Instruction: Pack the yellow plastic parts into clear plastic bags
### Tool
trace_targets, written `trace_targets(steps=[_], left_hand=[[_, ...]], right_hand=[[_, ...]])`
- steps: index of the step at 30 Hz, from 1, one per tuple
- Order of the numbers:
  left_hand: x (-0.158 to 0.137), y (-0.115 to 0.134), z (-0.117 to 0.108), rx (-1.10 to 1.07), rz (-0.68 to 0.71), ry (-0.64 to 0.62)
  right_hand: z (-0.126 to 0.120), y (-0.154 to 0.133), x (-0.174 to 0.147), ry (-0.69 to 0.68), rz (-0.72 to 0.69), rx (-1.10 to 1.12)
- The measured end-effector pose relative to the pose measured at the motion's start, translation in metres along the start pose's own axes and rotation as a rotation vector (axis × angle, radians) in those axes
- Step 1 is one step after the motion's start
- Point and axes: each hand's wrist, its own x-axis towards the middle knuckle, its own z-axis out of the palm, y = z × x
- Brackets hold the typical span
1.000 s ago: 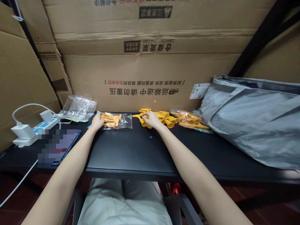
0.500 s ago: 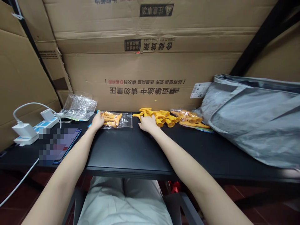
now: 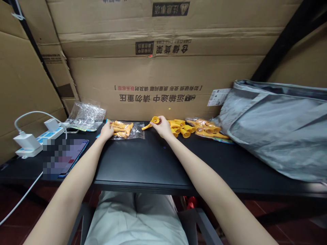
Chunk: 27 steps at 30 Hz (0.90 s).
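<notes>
My right hand [image 3: 164, 128] clamps its fingers on a yellow piece [image 3: 155, 120] between the clear bag [image 3: 138, 130] and the yellow pile [image 3: 180, 125] on the desk [image 3: 138, 163]; I cannot tell whether my left hand [image 3: 106, 130], fingers on the bag, grips it. A loose pinch could drop the piece.

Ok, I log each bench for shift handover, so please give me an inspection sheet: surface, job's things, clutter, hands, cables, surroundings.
Surface: black tabletop, small blue spot on it.
Job's things: clear bag of yellow pieces at left; loose yellow pile; another filled bag at right.
Clutter: phone; clear wrapper.
Hands: left hand on the left bag's end, grip unclear; right hand with one cup-ended piece in its fingers.
Cables: white cable looping from the charger on the power strip; white length off the front edge.
Surroundings: cardboard behind; grey bag right.
</notes>
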Motion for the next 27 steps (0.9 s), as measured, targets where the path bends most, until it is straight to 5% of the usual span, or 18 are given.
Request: trace_targets(steps=[6, 11, 16, 27], left_hand=[[0.002, -0.004, 0.003, -0.089, -0.017, -0.023], [0.009, -0.013, 0.010, -0.191, -0.016, -0.018], [0.012, -0.016, 0.014, -0.281, -0.015, -0.007], [-0.002, 0.006, 0.015, -0.584, -0.019, -0.077]], right_hand=[[-0.001, -0.014, -0.001, -0.017, -0.184, 0.304], [-0.010, -0.042, -0.017, -0.279, -0.380, -0.183], [-0.007, -0.050, -0.029, -0.547, -0.361, -0.654], [-0.002, -0.043, -0.025, -0.670, -0.408, -0.497]])
